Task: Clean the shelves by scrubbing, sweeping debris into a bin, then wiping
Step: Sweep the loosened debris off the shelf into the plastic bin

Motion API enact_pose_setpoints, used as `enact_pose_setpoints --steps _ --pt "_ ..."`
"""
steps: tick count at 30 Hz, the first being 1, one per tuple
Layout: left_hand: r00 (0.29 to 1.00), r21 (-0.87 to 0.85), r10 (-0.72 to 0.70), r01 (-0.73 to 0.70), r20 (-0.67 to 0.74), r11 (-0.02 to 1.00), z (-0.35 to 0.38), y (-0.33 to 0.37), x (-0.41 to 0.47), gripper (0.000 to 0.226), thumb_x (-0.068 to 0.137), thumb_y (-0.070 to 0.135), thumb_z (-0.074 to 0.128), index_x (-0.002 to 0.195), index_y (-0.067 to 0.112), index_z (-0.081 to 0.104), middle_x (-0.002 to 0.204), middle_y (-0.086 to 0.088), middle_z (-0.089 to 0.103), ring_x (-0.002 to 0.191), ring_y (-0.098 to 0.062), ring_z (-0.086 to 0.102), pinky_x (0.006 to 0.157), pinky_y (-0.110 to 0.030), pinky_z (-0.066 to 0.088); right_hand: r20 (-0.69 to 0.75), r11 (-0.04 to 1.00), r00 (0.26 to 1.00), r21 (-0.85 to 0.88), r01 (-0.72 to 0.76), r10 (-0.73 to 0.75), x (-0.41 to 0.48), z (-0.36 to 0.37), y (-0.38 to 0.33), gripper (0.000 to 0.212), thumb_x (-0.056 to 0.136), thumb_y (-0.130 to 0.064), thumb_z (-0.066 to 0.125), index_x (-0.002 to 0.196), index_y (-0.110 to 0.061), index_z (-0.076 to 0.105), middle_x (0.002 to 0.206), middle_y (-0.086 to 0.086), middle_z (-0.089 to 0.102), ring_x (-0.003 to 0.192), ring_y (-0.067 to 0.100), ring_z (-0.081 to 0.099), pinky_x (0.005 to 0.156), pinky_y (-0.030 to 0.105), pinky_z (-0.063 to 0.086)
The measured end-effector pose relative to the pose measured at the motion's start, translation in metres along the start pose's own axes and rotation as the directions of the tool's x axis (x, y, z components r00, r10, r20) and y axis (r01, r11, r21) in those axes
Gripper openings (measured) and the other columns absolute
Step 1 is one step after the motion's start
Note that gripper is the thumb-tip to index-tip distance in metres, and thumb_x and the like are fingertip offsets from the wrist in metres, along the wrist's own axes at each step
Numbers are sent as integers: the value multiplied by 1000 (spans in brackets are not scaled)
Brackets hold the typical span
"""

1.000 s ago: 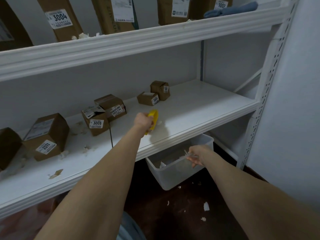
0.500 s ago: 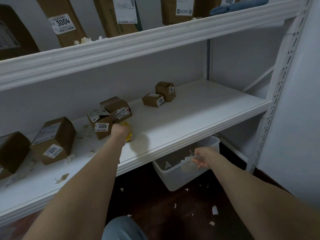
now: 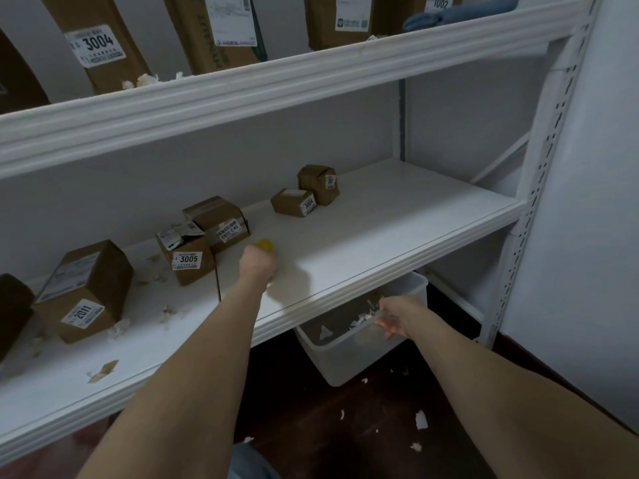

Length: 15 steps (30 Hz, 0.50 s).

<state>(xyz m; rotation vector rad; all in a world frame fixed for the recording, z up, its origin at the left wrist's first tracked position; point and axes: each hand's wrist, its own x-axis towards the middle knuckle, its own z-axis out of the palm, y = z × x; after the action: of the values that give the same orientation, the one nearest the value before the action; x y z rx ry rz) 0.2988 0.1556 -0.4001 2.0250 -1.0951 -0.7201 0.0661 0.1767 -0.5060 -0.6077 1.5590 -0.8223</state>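
Note:
My left hand (image 3: 257,264) grips a yellow scrubber (image 3: 265,244) down on the white middle shelf (image 3: 380,216), just right of the box labelled 3005 (image 3: 188,259). Only the scrubber's top shows past my knuckles. My right hand (image 3: 392,314) holds the near rim of a clear plastic bin (image 3: 359,344) that sits below the shelf's front edge. White paper scraps (image 3: 359,318) lie inside the bin. More scraps (image 3: 162,312) are strewn over the left part of the shelf.
Cardboard boxes stand along the shelf: 2011 (image 3: 83,292), a taped one (image 3: 218,223), two small ones (image 3: 307,195). The upper shelf (image 3: 276,81) holds tall boxes and a blue cloth (image 3: 460,12). Scraps (image 3: 420,420) dot the dark floor. A white upright (image 3: 539,174) is at right.
My left hand has drawn the scrubber leftward along the shelf, from the open middle to beside box 3005. My right hand has kept hold of the bin rim.

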Motion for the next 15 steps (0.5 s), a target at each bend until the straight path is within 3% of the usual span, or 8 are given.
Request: enact_pose_setpoints --steps 2,4,6,8,9,11,13,15 --pt "997 -11 47 -46 56 999 13 11 -9 38 93 24 47 114 -5 58 99 -29 64 82 -42 65 60 -55 53 2 1000 1000 11 -2 2 -1 -1 0 36 91 5 51 125 15 45 60 26 51 20 22 48 24 28 39" --pt "987 -30 80 -76 136 997 25 26 -26 19 95 23 47 98 6 56 79 -17 56 59 -27 53 45 -40 45 -5 1000 1000 6 7 -7 -1 -2 0 37 91 4 51 125 16 45 68 31 54 21 22 49 24 27 40" --pt "968 -68 92 -78 232 995 36 39 -40 8 96 17 47 93 13 52 72 -11 49 54 -21 44 52 -31 40 -19 1000 1000 -13 10 -10 0 -3 -1 38 90 4 52 126 16 44 96 44 56 26 27 52 23 25 40" --pt "949 -132 111 -74 294 988 44 45 -42 27 95 13 49 122 13 53 82 -13 54 62 -23 50 61 -32 42 -17 1000 1000 -20 1 -1 0 -3 -1 40 91 4 52 128 14 42 116 49 47 44 35 54 24 23 39" --pt "946 -142 116 -75 304 987 46 47 -40 39 94 13 50 133 11 47 92 -17 59 69 -26 55 63 -32 43 -8 1000 1000 -21 2 -2 -1 -4 -1 40 91 4 52 129 14 42 114 49 47 51 35 50 23 23 38" --pt "961 -168 139 -100 238 981 45 49 -35 44 95 15 50 138 9 43 113 -22 60 74 -28 59 60 -32 45 -9 1000 1000 -11 7 -8 -3 -6 -1 40 91 5 51 129 14 42 88 41 49 56 35 46 22 23 36" --pt "978 -177 153 -127 143 976 43 44 -26 43 97 18 47 139 9 43 112 -20 60 72 -30 61 57 -32 47 -7 1000 1000 -3 4 -4 -3 -10 -1 35 91 6 51 125 11 45 74 27 43 57 34 45 22 23 36" --pt "983 -125 151 -138 102 983 45 38 -22 43 98 22 45 139 9 43 116 -19 60 81 -33 63 63 -35 50 5 1000 1000 14 -15 15 -2 -15 -2 24 92 7 49 114 2 46 73 22 40 60 36 43 22 23 36"
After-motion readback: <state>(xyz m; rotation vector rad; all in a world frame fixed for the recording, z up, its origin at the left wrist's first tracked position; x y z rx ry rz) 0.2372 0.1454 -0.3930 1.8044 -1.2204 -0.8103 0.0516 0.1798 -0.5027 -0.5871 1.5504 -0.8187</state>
